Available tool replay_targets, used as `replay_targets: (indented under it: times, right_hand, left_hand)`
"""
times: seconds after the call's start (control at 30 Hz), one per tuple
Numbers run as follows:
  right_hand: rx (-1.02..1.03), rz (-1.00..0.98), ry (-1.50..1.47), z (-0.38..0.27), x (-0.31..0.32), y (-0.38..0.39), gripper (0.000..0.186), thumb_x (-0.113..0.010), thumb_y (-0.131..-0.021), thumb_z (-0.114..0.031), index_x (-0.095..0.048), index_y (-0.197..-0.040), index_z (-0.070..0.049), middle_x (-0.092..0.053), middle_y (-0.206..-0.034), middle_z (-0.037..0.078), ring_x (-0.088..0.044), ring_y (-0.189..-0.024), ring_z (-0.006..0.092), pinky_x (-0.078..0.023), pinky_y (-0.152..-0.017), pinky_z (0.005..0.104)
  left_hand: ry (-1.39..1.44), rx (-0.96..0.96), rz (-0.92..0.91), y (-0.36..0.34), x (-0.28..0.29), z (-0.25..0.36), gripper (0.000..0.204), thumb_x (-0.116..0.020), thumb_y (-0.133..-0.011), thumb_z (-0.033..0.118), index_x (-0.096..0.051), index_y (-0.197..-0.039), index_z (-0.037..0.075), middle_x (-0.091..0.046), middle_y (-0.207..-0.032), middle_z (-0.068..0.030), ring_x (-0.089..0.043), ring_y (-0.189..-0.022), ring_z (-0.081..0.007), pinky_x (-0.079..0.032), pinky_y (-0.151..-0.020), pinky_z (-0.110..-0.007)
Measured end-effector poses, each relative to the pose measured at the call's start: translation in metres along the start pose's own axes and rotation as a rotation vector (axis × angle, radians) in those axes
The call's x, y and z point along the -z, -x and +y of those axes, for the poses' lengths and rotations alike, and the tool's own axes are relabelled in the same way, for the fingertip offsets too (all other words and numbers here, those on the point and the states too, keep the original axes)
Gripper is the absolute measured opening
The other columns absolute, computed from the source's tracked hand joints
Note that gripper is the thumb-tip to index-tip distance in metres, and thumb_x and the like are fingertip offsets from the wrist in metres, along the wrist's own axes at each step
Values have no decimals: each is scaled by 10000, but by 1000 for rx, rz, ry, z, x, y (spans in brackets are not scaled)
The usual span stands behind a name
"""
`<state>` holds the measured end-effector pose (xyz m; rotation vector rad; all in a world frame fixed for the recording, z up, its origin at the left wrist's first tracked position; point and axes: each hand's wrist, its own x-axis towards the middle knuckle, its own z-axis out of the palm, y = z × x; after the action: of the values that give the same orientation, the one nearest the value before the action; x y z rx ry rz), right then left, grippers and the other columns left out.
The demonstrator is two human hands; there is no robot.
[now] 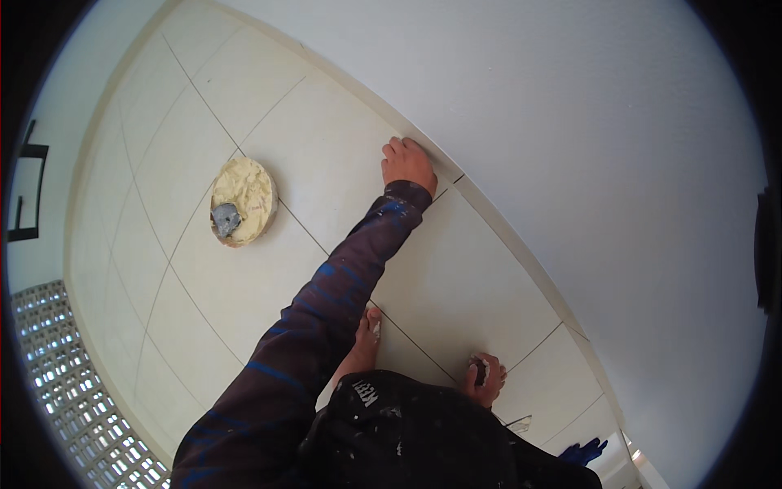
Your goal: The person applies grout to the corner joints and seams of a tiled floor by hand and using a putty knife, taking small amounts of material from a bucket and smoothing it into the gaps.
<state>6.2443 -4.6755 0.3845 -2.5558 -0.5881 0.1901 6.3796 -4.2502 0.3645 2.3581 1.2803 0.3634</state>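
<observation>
Right now your left hand (407, 165) is stretched far out along your dark, blue-streaked sleeve (326, 301) and lies at the seam where the cream tiled floor (456, 277) meets the low white skirting strip (505, 228) at the foot of the plain white wall (586, 122). Its fingers (397, 148) are together and curled slightly forward, tips pressed against the skirting edge; they hold nothing that you can see. The skirting strip runs as a narrow pale band along the wall, with one thin dark joint just to the right of your hand.

Your right hand is not to be seen, so you cannot tell how its fingers stand.

Well to the left of your left hand, on the floor, sits a round shallow pan heaped with pale yellow putty (243, 200), a grey-bladed scraper (226, 218) lying in its lower left part. Your two bare feet (362, 342) stand on the tiles near the bottom, the right one (485, 379) close to the skirting, with white smears on the toes. A blue glove-like thing (582, 451) lies by the wall at the lower right, too small to tell more.
</observation>
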Motion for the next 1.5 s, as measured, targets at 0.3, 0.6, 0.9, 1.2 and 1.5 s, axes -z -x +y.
replay_targets:
  times: [0.3, 0.6, 0.9, 1.2, 1.5]
  right_hand:
    - [-24, 7, -70, -17, 4, -7, 296, -628, -831, -140, -665, -1115, -67, -663, -1017, 92, -588, -963, 267, -422, -922, 416]
    - [0, 16, -54, -17, -4, -12, 278, -634, -836, -139, -666, -1108, -87, -680, -1026, 80, -604, -968, 281, -421, -924, 429]
    - [13, -18, -52, -29, -12, -13, 256, -640, -838, -137, -670, -1088, -93, -674, -1032, 72, -605, -976, 284, -422, -920, 436]
    - [34, -16, -42, -23, -12, -14, 253, -643, -835, -130, -675, -1083, -90, -666, -1046, 82, -592, -986, 285, -426, -917, 421]
    - [12, 9, -165, -28, -13, -13, 230, -629, -860, -119, -672, -1075, -48, -662, -1042, 117, -616, -974, 305, -466, -886, 415]
  left_hand:
    - [268, -71, -102, 79, -19, 60, 685, -643, -773, 35, -407, -1375, -191, -501, -1185, -277, -504, -1114, -402, -492, -929, -443]
    - [599, -188, -176, 110, -18, 20, 739, -587, -810, 29, -338, -1495, -92, -571, -1135, -285, -584, -1058, -399, -504, -920, -476]
    - [1533, 471, -387, 77, -10, 33, 877, -519, -898, 19, -72, -1647, 111, -519, -947, -47, -508, -764, -138, -466, -631, -338]
    - [2044, 473, -515, 72, 23, 42, 855, -396, -868, -79, -119, -1643, 156, -474, -1042, -15, -448, -772, -122, -412, -715, -307]
    - [1968, 310, -497, 106, 53, 57, 831, -443, -884, -75, -168, -1636, 147, -481, -1117, 15, -451, -870, -100, -413, -758, -284]
